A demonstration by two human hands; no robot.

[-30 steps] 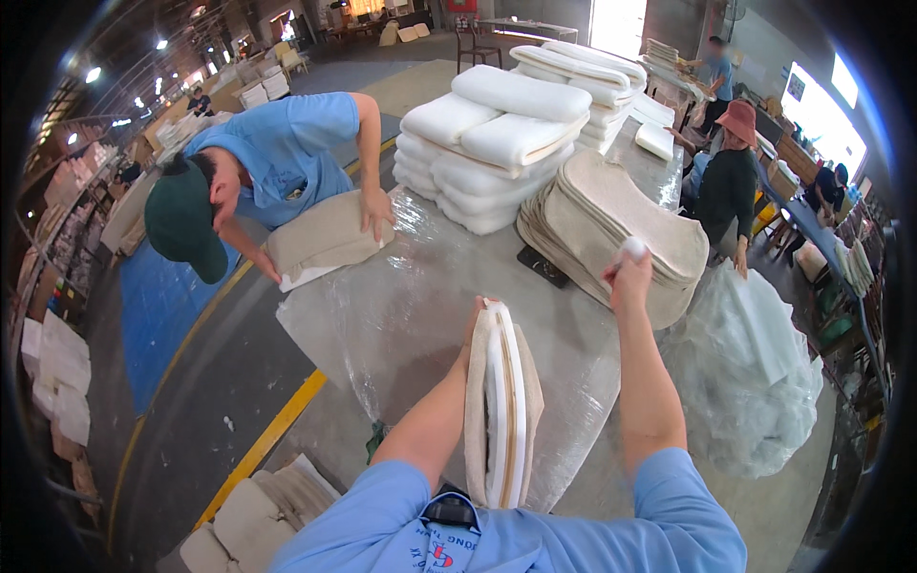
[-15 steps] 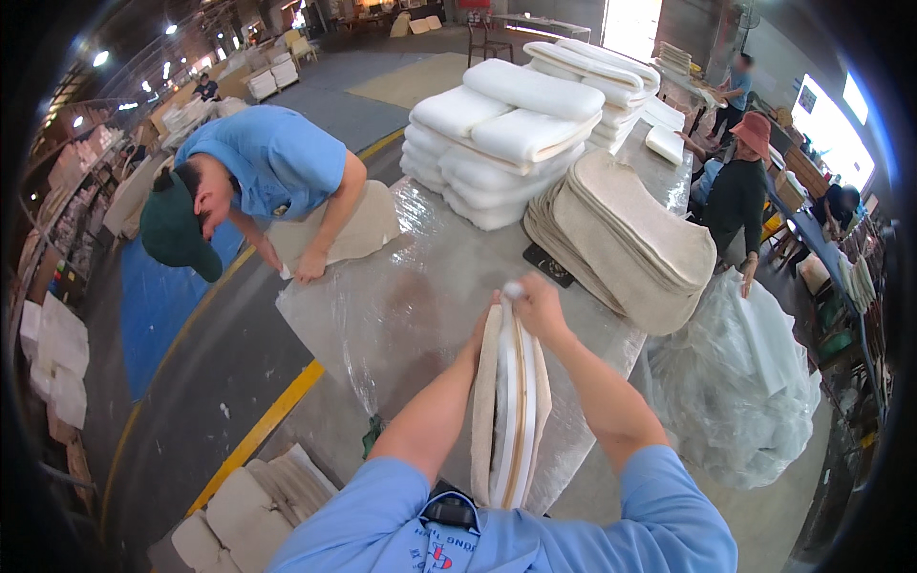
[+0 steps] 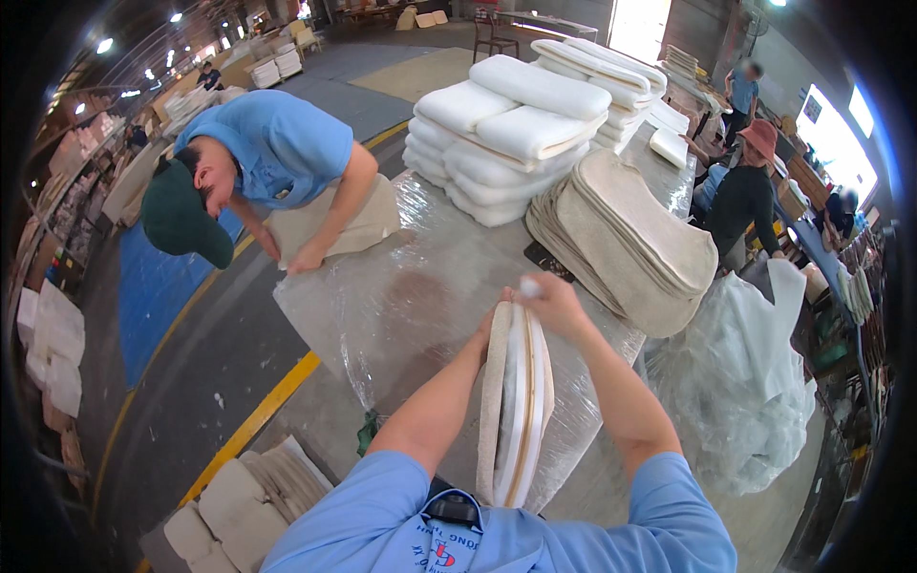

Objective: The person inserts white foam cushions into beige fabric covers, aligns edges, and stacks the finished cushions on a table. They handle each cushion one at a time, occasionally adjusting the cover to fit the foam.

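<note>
While your right hand (image 3: pixel 556 304) pinches a white wad (image 3: pixel 528 286), left hand's (image 3: pixel 490 322) fingers unclear, the table's (image 3: pixel 387 306) near-edge cushion (image 3: pixel 517 420), apparently mid-fitting, needs steadying.

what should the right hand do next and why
Perhaps draw the small white piece along the tan strip toward the body: the right hand holds that piece at the cushion's far end, the strip runs bodyward from there, and the left hand holds that end.

Blue lettering (image 3: pixel 427 530), red-and-blue emblem (image 3: pixel 442 555), both on camera wearer's light-blue shirt (image 3: pixel 597 540)
</note>
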